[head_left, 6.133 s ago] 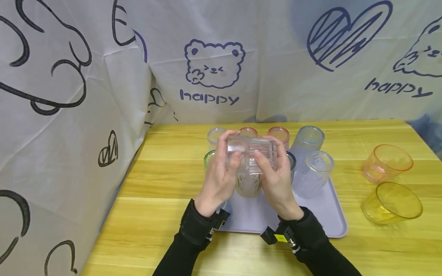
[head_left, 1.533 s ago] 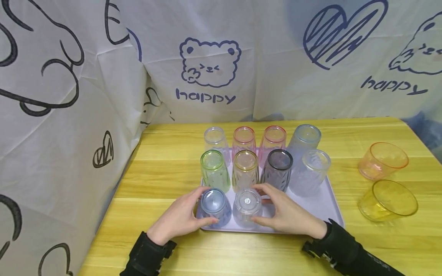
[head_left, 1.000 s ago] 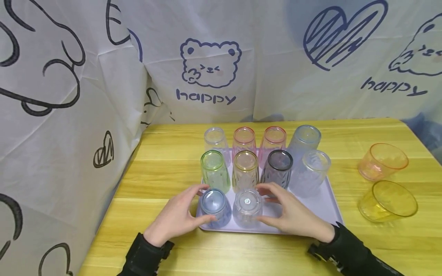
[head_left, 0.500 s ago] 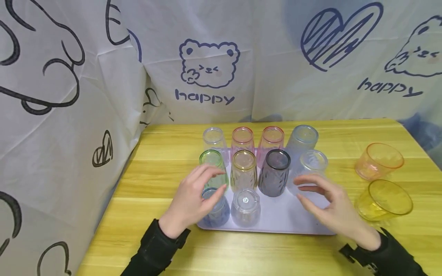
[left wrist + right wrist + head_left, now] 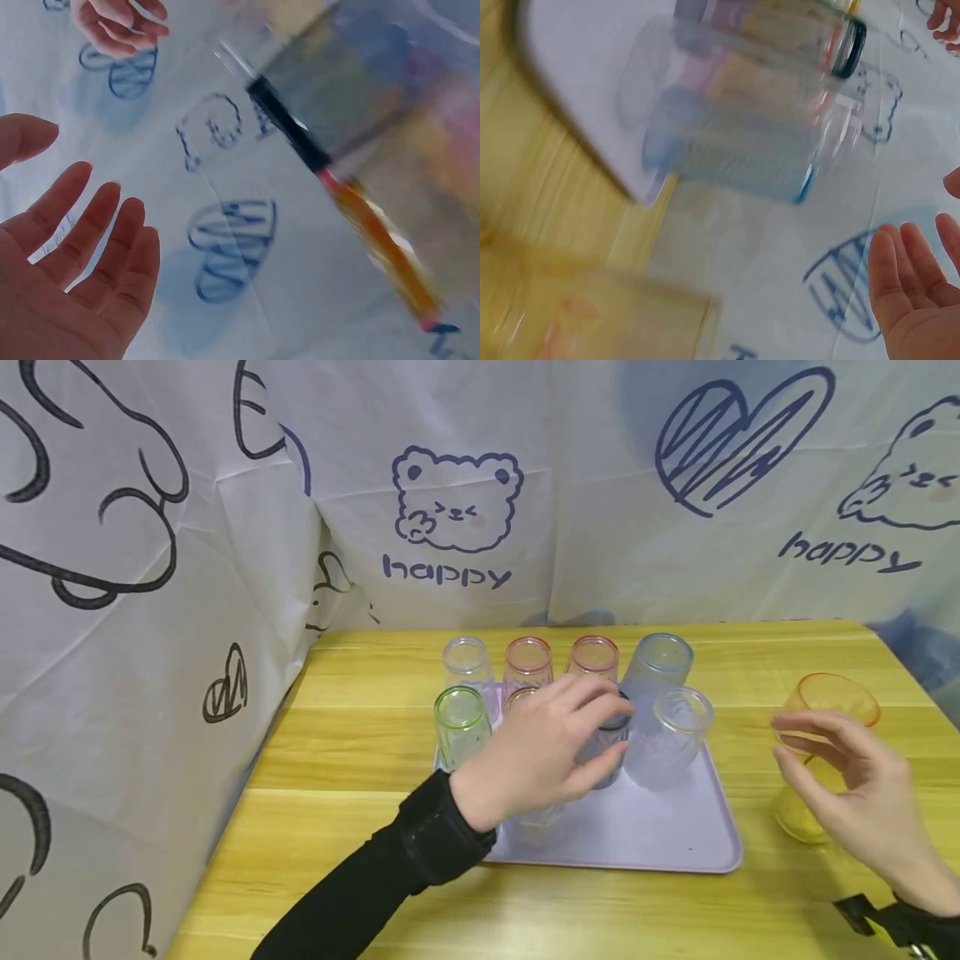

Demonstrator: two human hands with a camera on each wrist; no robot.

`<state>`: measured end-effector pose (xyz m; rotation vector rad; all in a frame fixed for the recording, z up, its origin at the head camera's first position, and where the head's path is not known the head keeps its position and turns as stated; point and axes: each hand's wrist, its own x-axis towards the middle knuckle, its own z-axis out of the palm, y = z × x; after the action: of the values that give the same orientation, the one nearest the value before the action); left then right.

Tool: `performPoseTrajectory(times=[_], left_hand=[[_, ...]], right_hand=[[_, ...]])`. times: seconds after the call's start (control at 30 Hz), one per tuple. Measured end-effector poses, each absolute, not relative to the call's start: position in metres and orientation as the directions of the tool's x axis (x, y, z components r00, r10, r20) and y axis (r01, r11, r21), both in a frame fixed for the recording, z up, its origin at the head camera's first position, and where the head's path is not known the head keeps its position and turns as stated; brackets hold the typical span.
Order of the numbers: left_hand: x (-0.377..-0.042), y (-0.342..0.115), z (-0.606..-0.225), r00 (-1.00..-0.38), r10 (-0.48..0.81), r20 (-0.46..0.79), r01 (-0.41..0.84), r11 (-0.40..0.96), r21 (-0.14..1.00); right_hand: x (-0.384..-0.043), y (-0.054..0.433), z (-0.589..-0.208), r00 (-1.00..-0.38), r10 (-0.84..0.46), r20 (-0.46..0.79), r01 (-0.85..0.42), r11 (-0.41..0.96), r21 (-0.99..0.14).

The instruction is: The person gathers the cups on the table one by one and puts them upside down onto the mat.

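My left hand (image 5: 540, 752), fingers loosely bent and holding nothing, hovers above the tray by the dark grey glass (image 5: 611, 756), partly covering it. The yellow glass (image 5: 798, 818) stands upright on the table behind my right hand (image 5: 870, 793), which holds nothing; contact between them cannot be told. An orange glass (image 5: 840, 689) stands just beyond. Upside-down glasses crowd the lilac tray (image 5: 637, 843), among them a green glass (image 5: 459, 727), a blue-tinted glass (image 5: 660, 664) and a frosted clear glass (image 5: 675, 739). My left arm hides the front-left blue glass and most of the clear one beside it.
Two pink-rimmed glasses (image 5: 528, 660) and a pale lilac glass (image 5: 465, 660) make up the back row. A printed white cloth (image 5: 585, 510) hangs behind the wooden table (image 5: 330, 760) and along its left side.
Earlier both hands held clear glassware over the tray, then touched two front glasses there. Both have let go: my left hand rose and moved right; my right hand moved right to the yellow glass.
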<state>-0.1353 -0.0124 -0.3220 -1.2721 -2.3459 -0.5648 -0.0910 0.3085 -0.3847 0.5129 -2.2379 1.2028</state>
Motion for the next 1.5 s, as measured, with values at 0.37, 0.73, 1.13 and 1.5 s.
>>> performPoseTrajectory(times=[0.37,0.73,1.13,1.5], left_hand=[[-0.139,0.056,-0.307,-0.421,0.867,0.266,0.893,0.447,-0.043],[-0.142,0.098,-0.316,-0.413,0.904,0.111,0.878,0.428,-0.214],[-0.144,0.119,-0.328,-0.46,0.887,-0.04,0.866,0.439,-0.24],[-0.147,0.127,-0.334,-0.482,0.873,-0.073,0.855,0.451,-0.255]], right_hand=[[-0.087,0.365,-0.408,-0.769,0.232,0.595,-0.376,0.588,-0.716],[-0.092,0.443,-0.494,-0.855,0.308,0.418,-0.259,0.446,-0.857],[-0.071,0.393,-0.46,-0.967,0.066,0.245,-0.169,0.55,-0.818],[-0.083,0.38,-0.456,-0.992,-0.032,0.121,-0.117,0.588,-0.801]])
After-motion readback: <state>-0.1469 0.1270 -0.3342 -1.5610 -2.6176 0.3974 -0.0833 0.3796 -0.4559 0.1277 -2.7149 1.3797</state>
